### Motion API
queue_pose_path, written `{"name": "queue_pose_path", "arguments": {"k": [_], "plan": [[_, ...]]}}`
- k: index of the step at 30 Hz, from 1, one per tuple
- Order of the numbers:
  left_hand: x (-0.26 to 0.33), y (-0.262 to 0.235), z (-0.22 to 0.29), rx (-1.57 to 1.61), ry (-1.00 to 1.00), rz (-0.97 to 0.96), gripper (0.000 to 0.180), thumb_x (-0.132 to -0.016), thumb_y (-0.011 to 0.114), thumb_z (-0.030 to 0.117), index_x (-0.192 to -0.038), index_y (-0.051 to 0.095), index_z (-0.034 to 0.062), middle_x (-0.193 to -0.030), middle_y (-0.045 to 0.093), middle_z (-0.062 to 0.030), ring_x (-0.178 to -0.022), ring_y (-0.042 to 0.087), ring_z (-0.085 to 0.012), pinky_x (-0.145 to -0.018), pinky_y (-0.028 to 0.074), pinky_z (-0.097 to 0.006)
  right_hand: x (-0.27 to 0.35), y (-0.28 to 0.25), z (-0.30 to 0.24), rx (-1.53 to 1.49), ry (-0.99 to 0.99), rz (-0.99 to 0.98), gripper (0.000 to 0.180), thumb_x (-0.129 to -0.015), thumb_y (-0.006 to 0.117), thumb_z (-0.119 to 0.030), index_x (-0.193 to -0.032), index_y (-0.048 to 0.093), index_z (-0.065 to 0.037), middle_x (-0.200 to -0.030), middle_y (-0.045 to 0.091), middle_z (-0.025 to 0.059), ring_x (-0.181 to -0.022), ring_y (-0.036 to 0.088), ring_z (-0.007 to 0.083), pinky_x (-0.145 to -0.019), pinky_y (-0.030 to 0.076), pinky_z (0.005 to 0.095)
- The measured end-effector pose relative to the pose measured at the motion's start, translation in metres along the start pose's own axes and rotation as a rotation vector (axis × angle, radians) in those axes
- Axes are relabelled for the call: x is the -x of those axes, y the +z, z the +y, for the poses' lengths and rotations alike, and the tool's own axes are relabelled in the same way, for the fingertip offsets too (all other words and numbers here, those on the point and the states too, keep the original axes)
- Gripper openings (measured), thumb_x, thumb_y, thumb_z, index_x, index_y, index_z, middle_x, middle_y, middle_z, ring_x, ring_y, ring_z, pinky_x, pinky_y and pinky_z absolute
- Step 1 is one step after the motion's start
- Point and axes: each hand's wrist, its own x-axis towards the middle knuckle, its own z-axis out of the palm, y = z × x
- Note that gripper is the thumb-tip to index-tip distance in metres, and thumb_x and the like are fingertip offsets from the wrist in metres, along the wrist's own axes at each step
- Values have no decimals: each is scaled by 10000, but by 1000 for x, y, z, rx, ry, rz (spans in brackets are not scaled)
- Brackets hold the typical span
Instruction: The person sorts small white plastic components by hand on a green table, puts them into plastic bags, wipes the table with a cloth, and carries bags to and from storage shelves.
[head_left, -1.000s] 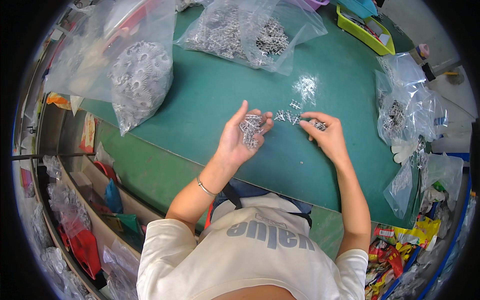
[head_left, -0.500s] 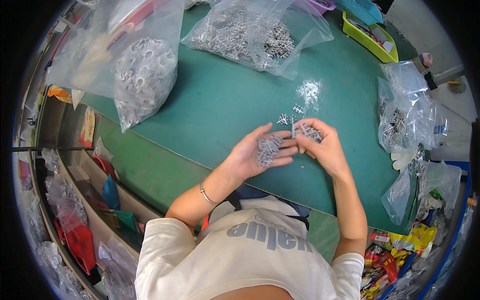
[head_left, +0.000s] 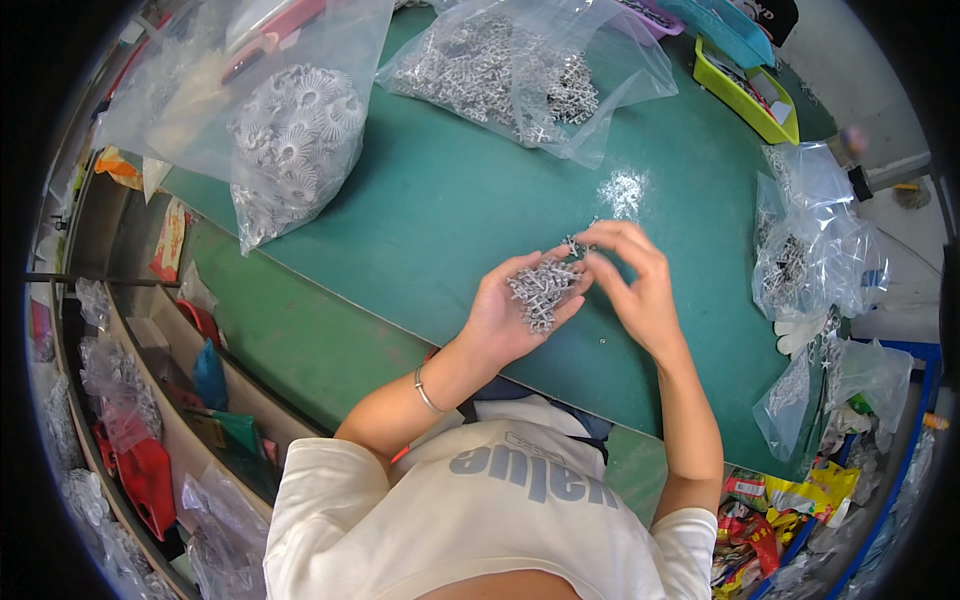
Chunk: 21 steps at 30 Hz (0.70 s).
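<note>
My left hand (head_left: 507,305) is turned palm up and cupped, holding a heap of small silver branched metal pieces (head_left: 541,293). Just right of it is my right hand (head_left: 635,285), its thumb and fingers apart. Its fingertips reach over a few loose branched pieces (head_left: 573,246) beyond my left fingertips; whether they touch those pieces is hard to make out. I see no clump in the right hand, though its palm is partly hidden.
A green-topped table (head_left: 450,220) lies under my hands. On it are a clear bag of similar pieces (head_left: 480,65), a bag of round ridged metal parts (head_left: 300,130), a lime-green tray (head_left: 745,95) and more plastic bags (head_left: 805,240) at the right. Open bins (head_left: 190,380) stand at the left.
The clump of pieces in my right hand has gone onto the heap in my left palm, which looks larger. My right fingers have spread and moved over the loose pieces.
</note>
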Motion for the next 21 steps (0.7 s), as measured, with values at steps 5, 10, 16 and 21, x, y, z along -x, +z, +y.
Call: {"name": "queue_pose_path", "arguments": {"k": [5, 10, 16, 21], "plan": [[6, 2, 3, 72, 66, 44, 239, -807, 476, 171, -1021, 501, 69, -1004, 522, -115, -988, 501, -254, -680, 516, -344, -4, 14, 39, 534, -88, 126, 216, -667, 634, -66, -879, 605, -34, -931, 532, 80, -896, 467, 236, -810, 337, 341], [8, -10, 8, 159, 73, 6, 239, -809, 469, 168, -1028, 496, 78, -1028, 506, -124, -997, 486, -242, -681, 516, -342, -4, 2, 36, 386, -70, 273, 125, -670, 642, -52, -792, 624, -31, -763, 587, 56, -745, 512, 188, -726, 373, 292], [7, -2, 3, -39, 53, 36, 277, -823, 468, 197, -1067, 474, 66, -1019, 509, -128, -942, 510, -240, -635, 517, -319, 14, -8, 31, -371, 424, 275, 110, -763, 590, -57, -851, 617, 2, -686, 579, -2, -576, 471, 55, -535, 384, 201], [1, -3, 3, -211, -100, 5, 286, -833, 476, 225, -1070, 471, 64, -1020, 508, -127, -913, 517, -237, -507, 483, -257, 22, -3, 12, -326, 438, 273, 87, -754, 593, -49, -817, 607, 10, -667, 576, 24, -556, 467, 64, -504, 379, 213]]}}
